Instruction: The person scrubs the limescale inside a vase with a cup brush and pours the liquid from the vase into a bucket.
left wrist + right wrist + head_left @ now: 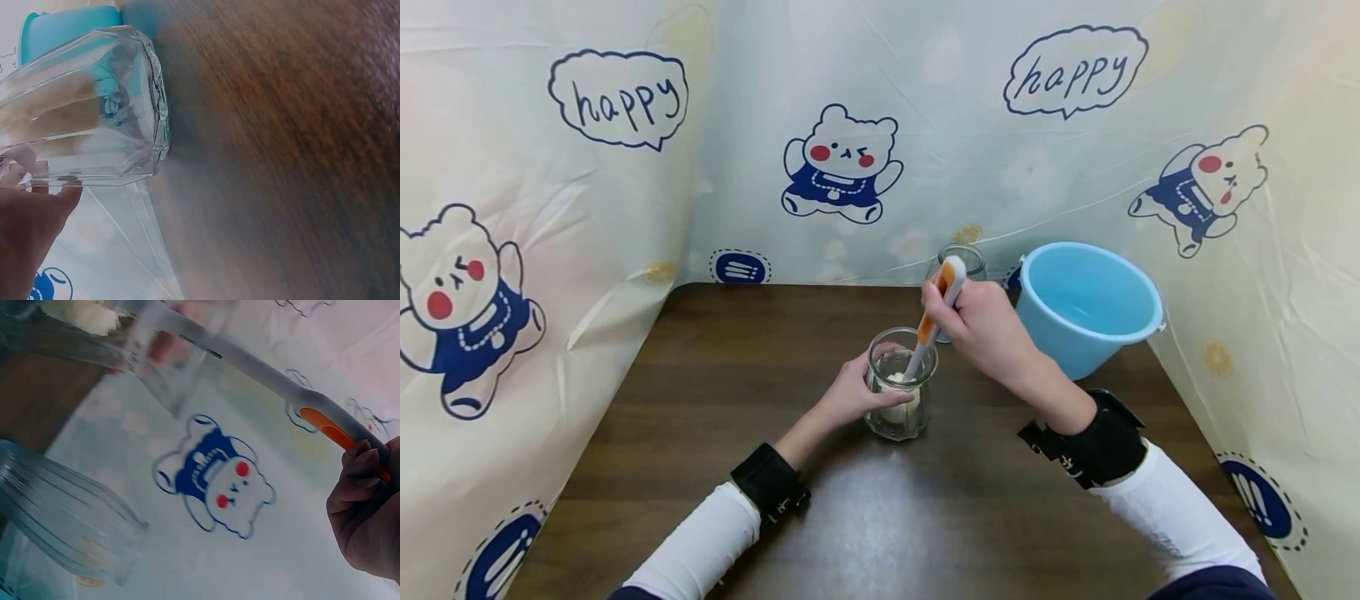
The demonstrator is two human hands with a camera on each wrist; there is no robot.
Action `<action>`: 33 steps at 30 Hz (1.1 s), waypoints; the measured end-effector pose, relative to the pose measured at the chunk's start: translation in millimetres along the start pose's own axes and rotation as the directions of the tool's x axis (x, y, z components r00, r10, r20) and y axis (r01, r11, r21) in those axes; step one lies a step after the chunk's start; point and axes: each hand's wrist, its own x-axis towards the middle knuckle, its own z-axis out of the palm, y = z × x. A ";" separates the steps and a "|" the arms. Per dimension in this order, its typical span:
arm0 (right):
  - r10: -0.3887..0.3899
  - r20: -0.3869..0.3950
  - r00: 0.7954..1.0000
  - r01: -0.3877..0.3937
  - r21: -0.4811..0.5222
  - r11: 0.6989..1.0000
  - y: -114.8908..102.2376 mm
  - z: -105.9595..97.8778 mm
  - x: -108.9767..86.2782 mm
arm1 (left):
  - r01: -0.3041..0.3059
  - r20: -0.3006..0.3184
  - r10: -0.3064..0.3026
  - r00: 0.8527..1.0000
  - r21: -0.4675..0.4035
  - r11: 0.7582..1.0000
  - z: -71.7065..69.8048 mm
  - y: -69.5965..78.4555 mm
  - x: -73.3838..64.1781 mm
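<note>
Over glass jar (901, 414), right grip (992, 329) clasps tilted orange-grey handle (928, 328); left grip (856, 395) cups jar

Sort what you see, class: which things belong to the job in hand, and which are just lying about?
In use:
- glass jar, held in the left hand
- orange-and-grey tool, gripped by the right hand, its pale end inside the jar

Apparently idle:
- second glass jar
- blue bucket
- bear-print backdrop
</note>
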 end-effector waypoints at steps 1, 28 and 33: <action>0.012 0.024 1.000 -0.013 0.006 1.000 2.0 4.6 -2.3 | 0.003 0.000 -0.003 1.000 0.000 1.000 -0.3 0.7 -0.3; 0.021 -0.038 0.999 -0.018 0.085 0.996 8.0 7.4 -7.8 | -0.002 0.016 0.002 1.000 -0.010 1.000 0.1 -2.9 0.0; 0.049 -0.104 0.993 -0.041 0.081 0.996 7.2 -2.1 -3.2 | 0.005 0.018 -0.005 1.000 -0.005 1.000 -0.5 -2.7 -0.5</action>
